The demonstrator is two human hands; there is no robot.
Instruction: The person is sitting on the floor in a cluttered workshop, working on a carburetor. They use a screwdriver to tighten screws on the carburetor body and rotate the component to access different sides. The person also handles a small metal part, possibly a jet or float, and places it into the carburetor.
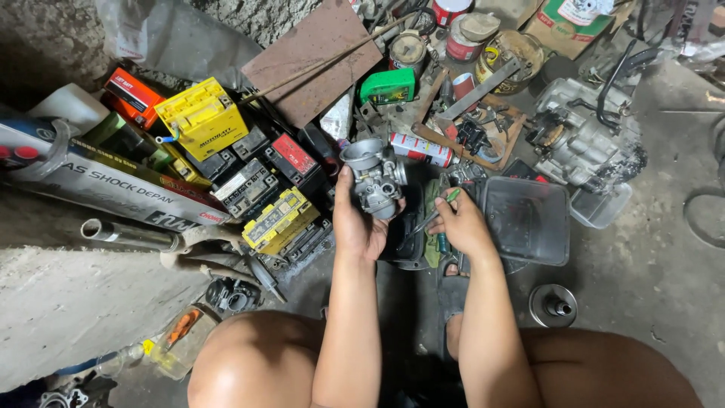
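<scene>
Two hands busy: my left hand point(356, 227) grips the grey cast-metal carburettor point(374, 177), up just left of the clear plastic tub point(529, 219); my right hand point(462, 224) pinches a green-handled screwdriver point(438, 211). Best keep the body steady, tip square.

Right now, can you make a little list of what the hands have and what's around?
left hand: holds a grey metal carburetor, lifted up
right hand: holds a green-handled screwdriver
beside right hand: dark plastic tub
left of the hands: heap of batteries, one yellow
far right: engine on the floor
near right knee: round metal part
</scene>
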